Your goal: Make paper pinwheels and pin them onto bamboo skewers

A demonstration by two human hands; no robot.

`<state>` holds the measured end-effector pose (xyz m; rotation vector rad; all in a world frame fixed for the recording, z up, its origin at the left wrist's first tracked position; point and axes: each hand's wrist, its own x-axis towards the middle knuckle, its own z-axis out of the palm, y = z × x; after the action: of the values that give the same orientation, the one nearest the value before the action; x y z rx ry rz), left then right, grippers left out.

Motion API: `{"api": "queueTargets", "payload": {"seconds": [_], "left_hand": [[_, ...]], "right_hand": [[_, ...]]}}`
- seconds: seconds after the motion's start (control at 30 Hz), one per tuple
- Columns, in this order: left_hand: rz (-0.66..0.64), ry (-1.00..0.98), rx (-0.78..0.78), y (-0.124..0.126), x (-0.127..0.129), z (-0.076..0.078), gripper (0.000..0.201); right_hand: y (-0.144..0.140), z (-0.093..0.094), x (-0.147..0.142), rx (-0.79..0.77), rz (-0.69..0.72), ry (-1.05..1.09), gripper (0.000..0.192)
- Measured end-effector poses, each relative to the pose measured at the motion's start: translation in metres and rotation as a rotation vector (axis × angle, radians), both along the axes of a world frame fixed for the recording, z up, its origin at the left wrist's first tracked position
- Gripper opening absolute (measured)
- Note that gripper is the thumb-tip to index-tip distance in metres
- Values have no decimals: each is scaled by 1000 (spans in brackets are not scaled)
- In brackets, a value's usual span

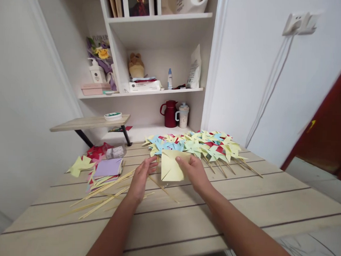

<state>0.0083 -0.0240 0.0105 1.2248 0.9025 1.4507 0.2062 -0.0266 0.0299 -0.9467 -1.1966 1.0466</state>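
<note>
Yellow paper square [171, 166] pinched in right hand [195, 173]; left hand [140, 177] grip loose beside its edge.

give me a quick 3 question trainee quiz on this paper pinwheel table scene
1. True or false: the right hand pinches the pale yellow folded paper square by its upper right edge.
2. Which lies nearest the left hand? A) red jug B) thin wooden sticks C) white soap pump bottle
3. Fill in: the heap of finished yellow, blue and red paper pinwheels lies on the wooden slat table ____ the hands.

Key: 1 true. 2 B. 3 beyond, on the far side.
</note>
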Motion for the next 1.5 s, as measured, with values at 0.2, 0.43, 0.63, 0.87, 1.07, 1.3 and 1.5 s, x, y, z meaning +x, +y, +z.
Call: {"api": "queueTargets", "payload": {"seconds": [0.2,0.43,0.63,0.87,1.07,1.3,1.5], "left_hand": [[-137,60,29,-5,5,3,39],[-236,133,24,-12,8,8,39],[-154,119,-139,-12,9,3,41],[16,-73,-98,-5,3,2,42],[-110,-184,-91,-12,10,7,48],[-123,-364,-120,-14,12,13,43],[-113,-543,-110,-15,11,22,42]], "right_hand": [[-1,1,0,3,-5,-49,40],[-3,-2,-3,67,73,-182,33],[-6,-1,-6,75,206,-176,25],[-3,2,-9,-25,315,-15,42],[-2,2,-9,-7,281,14,38],[-3,-4,-10,148,136,-195,43],[-15,-1,-13,570,-243,-561,45]]}}
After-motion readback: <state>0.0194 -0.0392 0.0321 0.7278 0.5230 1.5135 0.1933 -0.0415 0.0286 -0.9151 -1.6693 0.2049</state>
